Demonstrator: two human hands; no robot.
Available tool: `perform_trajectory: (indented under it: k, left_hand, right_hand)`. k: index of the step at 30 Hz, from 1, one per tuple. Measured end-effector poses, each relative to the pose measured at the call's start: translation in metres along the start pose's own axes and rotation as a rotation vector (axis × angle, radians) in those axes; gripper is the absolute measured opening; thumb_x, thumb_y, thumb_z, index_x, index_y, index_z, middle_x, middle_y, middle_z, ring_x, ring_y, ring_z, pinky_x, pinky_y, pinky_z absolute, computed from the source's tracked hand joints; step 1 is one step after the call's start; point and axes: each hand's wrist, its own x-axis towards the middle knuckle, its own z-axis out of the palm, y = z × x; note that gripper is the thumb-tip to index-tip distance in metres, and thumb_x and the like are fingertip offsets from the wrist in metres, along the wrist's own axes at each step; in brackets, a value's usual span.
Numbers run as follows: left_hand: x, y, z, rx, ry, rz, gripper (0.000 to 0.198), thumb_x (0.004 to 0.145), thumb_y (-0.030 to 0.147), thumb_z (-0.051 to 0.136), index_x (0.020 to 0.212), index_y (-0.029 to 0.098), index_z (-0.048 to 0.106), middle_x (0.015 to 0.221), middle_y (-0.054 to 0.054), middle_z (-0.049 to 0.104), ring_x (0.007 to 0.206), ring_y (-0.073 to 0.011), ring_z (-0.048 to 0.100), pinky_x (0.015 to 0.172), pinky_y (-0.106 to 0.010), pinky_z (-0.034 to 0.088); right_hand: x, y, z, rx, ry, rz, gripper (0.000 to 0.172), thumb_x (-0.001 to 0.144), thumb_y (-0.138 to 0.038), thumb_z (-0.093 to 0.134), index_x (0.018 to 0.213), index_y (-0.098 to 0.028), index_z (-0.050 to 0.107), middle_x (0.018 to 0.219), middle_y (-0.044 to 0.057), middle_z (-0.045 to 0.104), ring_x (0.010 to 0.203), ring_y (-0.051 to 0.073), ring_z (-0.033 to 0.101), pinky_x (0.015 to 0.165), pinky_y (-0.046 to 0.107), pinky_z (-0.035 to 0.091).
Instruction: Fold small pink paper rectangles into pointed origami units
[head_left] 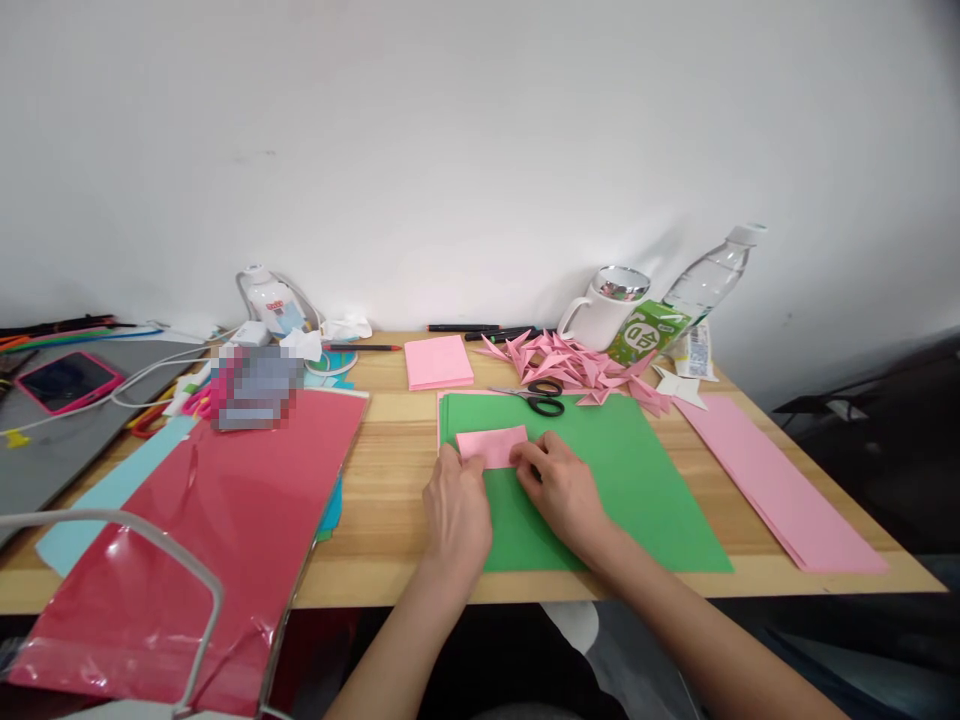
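- Here are the two hands at work, close together but apart from each other, with the pink slip (493,447) stretched between them.
- Left hand (457,500): closed on the slip's left end, thumb laid over its near corner.
- Right hand (562,490): fingers curled in tight, thumb and forefinger clamped at the slip's right end.
- And the slip itself sits over the far left part of the green sheets (637,480), which lie at the middle of the table's (390,500) front edge.
- Just beyond the slip, scissors (530,396) lie across the green sheets' far edge, black handles to the right.
- Up towards the table's back edge, a stack of pink squares (439,362), left of the scissors, with black pens (463,328) behind.
- Big heap of pink points (555,360) near the back right corner, right up against the mug (600,310).
- Beside the mug, a green pack (649,335), and behind that a clear bottle (709,278), tilted to the right in view.
- Along the table's right edge, long pink strips (780,485), well apart from the hands.
- Over on the left, a red sheet (247,500) in clear plastic overhangs the front edge; a pixelated patch hides what lies at its far end.
- Near the back left corner, a pink-rimmed phone (71,382) rests on a grey slab (45,450).
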Motion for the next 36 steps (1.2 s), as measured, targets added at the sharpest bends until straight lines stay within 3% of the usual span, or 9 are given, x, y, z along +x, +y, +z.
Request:
perform_trajectory:
  k: [4, 7, 12, 16, 20, 24, 28, 32, 36]
  left_hand:
    - [-0.002, 0.005, 0.000, 0.138, 0.072, 0.017, 0.025, 0.087, 0.014, 0.042, 0.085, 0.016, 0.066, 0.092, -0.009, 0.053, 0.087, -0.0230, 0.052, 0.070, -0.032, 0.042]
    - [-0.001, 0.006, 0.000, 0.219, 0.150, 0.147, 0.024, 0.086, 0.012, 0.043, 0.080, 0.014, 0.066, 0.104, -0.012, 0.052, 0.096, -0.0260, 0.049, 0.079, -0.038, 0.042]
    - [0.004, 0.001, 0.001, 0.310, 0.009, 0.424, 0.027, 0.082, 0.001, 0.039, 0.096, 0.007, 0.061, 0.093, -0.012, 0.056, 0.090, -0.0235, 0.052, 0.078, -0.036, 0.046]
    - [0.010, -0.002, -0.004, 0.322, -0.018, 0.496, 0.027, 0.081, -0.001, 0.038, 0.094, 0.009, 0.059, 0.092, -0.011, 0.057, 0.089, -0.0229, 0.053, 0.077, -0.035, 0.047]
    - [0.014, -0.006, -0.003, 0.341, 0.020, 0.551, 0.028, 0.079, -0.001, 0.039, 0.098, 0.010, 0.057, 0.094, -0.010, 0.059, 0.089, -0.0211, 0.055, 0.081, -0.034, 0.047]
    - [0.012, -0.010, 0.006, 0.446, 0.151, 0.583, 0.036, 0.076, 0.001, 0.044, 0.109, 0.002, 0.057, 0.105, -0.016, 0.061, 0.097, -0.0225, 0.055, 0.087, -0.034, 0.046]
    - [0.009, -0.011, 0.014, 0.493, 0.248, 0.655, 0.035, 0.074, 0.006, 0.046, 0.105, 0.003, 0.063, 0.109, -0.017, 0.063, 0.105, -0.0236, 0.054, 0.089, -0.034, 0.045]
    - [0.012, -0.014, 0.018, 0.471, 0.220, 0.650, 0.039, 0.074, 0.008, 0.045, 0.108, 0.005, 0.063, 0.112, -0.017, 0.063, 0.111, -0.0249, 0.051, 0.092, -0.038, 0.043]
    - [0.017, -0.019, 0.020, 0.337, 0.109, 0.586, 0.040, 0.077, 0.004, 0.044, 0.113, 0.009, 0.061, 0.113, -0.013, 0.064, 0.111, -0.0218, 0.051, 0.092, -0.035, 0.044]
  right_hand:
    - [-0.001, -0.003, -0.002, -0.114, 0.080, -0.040, 0.016, 0.081, -0.013, 0.051, 0.080, -0.019, 0.066, 0.093, 0.009, 0.050, 0.084, 0.021, 0.049, 0.062, 0.027, 0.042]
    - [0.000, -0.001, -0.002, -0.086, 0.094, -0.196, 0.019, 0.081, -0.007, 0.048, 0.081, -0.018, 0.064, 0.105, 0.011, 0.051, 0.094, 0.024, 0.047, 0.077, 0.035, 0.044]
    - [0.008, 0.004, -0.002, 0.045, -0.076, -0.392, 0.031, 0.081, 0.001, 0.041, 0.099, -0.017, 0.060, 0.098, 0.009, 0.056, 0.089, 0.019, 0.051, 0.076, 0.031, 0.048]
    - [0.012, 0.005, -0.003, -0.010, -0.111, -0.411, 0.023, 0.083, -0.004, 0.046, 0.095, -0.016, 0.062, 0.101, 0.011, 0.057, 0.089, 0.021, 0.054, 0.074, 0.033, 0.051]
    - [0.013, 0.008, 0.004, -0.009, -0.069, -0.415, 0.028, 0.083, -0.004, 0.043, 0.103, -0.016, 0.059, 0.117, 0.012, 0.055, 0.101, 0.023, 0.053, 0.081, 0.037, 0.051]
    - [0.013, 0.011, 0.009, 0.011, -0.039, -0.415, 0.037, 0.083, -0.004, 0.040, 0.117, -0.013, 0.052, 0.119, 0.012, 0.056, 0.107, 0.023, 0.050, 0.090, 0.038, 0.048]
    - [0.013, 0.010, 0.008, -0.092, -0.105, -0.406, 0.045, 0.081, -0.005, 0.043, 0.125, -0.013, 0.048, 0.129, 0.016, 0.048, 0.107, 0.025, 0.051, 0.081, 0.037, 0.053]
    - [0.015, 0.007, 0.008, -0.164, -0.143, -0.395, 0.046, 0.081, -0.007, 0.044, 0.127, -0.016, 0.047, 0.133, 0.017, 0.043, 0.105, 0.026, 0.052, 0.074, 0.035, 0.054]
    - [0.015, 0.000, 0.008, -0.205, -0.114, -0.332, 0.044, 0.083, -0.005, 0.039, 0.123, -0.015, 0.050, 0.127, 0.018, 0.047, 0.105, 0.025, 0.054, 0.075, 0.033, 0.054]
